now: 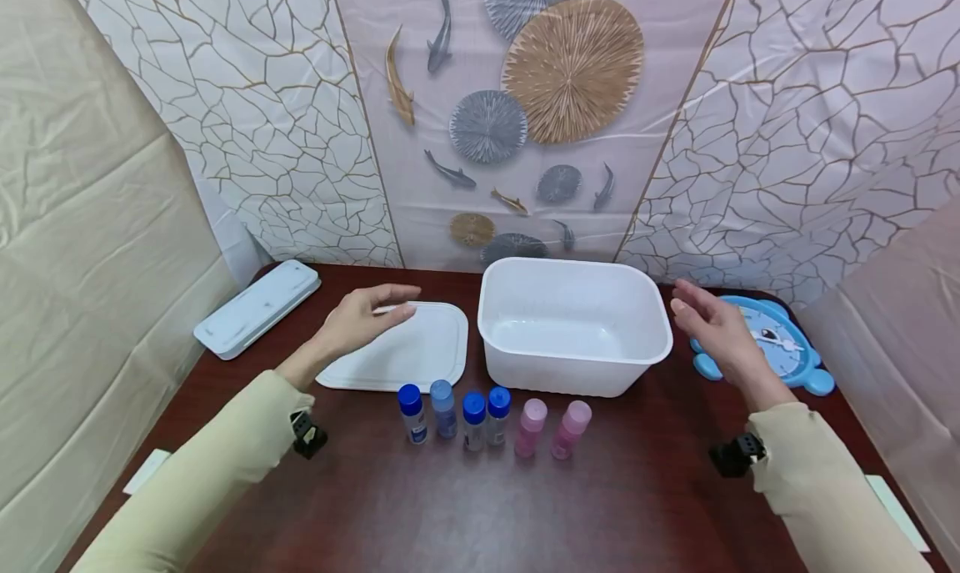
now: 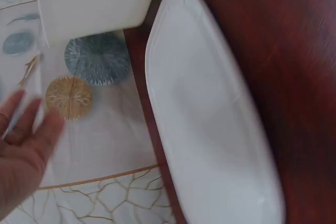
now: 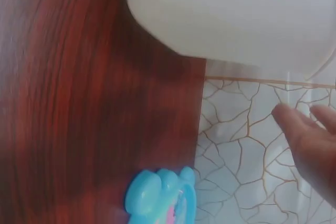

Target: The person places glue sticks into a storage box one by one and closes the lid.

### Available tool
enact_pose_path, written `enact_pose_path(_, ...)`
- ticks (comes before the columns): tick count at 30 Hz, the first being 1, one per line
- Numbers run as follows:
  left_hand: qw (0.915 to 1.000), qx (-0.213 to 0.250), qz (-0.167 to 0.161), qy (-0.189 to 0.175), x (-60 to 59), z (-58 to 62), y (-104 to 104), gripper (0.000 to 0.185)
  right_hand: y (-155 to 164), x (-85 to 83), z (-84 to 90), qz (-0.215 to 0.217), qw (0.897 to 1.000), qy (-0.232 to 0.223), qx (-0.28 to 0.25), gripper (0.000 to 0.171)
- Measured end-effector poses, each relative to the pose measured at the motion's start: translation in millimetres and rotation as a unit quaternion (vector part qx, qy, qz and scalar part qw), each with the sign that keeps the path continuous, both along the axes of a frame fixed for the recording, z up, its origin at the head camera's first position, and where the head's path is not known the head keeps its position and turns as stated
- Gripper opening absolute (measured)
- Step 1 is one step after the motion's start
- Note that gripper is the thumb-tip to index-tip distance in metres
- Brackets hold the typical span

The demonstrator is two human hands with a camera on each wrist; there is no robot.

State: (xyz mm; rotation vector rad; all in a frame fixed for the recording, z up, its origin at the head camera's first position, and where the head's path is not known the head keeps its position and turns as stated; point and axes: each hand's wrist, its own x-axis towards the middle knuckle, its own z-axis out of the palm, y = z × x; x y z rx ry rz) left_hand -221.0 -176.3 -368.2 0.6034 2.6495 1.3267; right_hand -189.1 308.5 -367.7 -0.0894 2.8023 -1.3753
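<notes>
My left hand (image 1: pixel 365 316) hovers over the white lid (image 1: pixel 408 352), fingers extended and nothing in them. In the left wrist view the same lid (image 2: pixel 205 108) lies flat on the table. To the right, my right hand (image 1: pixel 716 327) is held beside the right end of a white plastic tub (image 1: pixel 570 373), fingers loosely straight, holding nothing. The tub's inside shows bare. In front of tub and lid stands a row of small bottles: several with blue caps, such as the leftmost blue-capped bottle (image 1: pixel 412 414), and two pink bottles (image 1: pixel 530 429) at the right end.
A light-blue animal-shaped clock (image 1: pixel 772 339) lies behind my right hand. At the back left is a pale blue pencil case (image 1: pixel 257 308). A patterned cloth wall (image 1: pixel 480 223) rises right behind the dark wooden table (image 1: pixel 495 515).
</notes>
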Motion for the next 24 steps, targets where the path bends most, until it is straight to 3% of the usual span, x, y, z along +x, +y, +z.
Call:
enact_pose_path(3,0.9891,0.11,-0.052,-0.084,13.4,-4.2,-5,0.037,0,-0.3,-1.8,0.017,0.999,-0.032,-0.025,0.067)
enact_pose_path(6,0.9622,0.194,-0.126,-0.143,24.9,-12.4,-10,0.035,0,-1.4,-4.4,0.028,0.997,-0.052,-0.052,0.068)
enact_pose_path(9,0.9414,0.228,-0.186,-0.165,34.6,-22.3,-13,0.041,0,-1.8,-7.2,0.036,0.994,-0.057,-0.087,0.068)
enact_pose_path(12,0.929,0.24,-0.22,-0.176,41.4,-31.3,-12,0.048,-1,-1.5,-8.8,0.038,0.992,-0.054,-0.11,0.067)
enact_pose_path(17,0.9249,0.234,-0.233,-0.188,48.0,-39.7,-10,0.051,-4,-2.5,-9.9,0.031,0.99,-0.057,-0.126,0.067)
enact_pose_path(24,0.9252,0.23,-0.224,-0.203,49.6,-44.2,-6,0.046,-6,-2.8,-9.1,0.021,0.989,-0.057,-0.135,0.064)
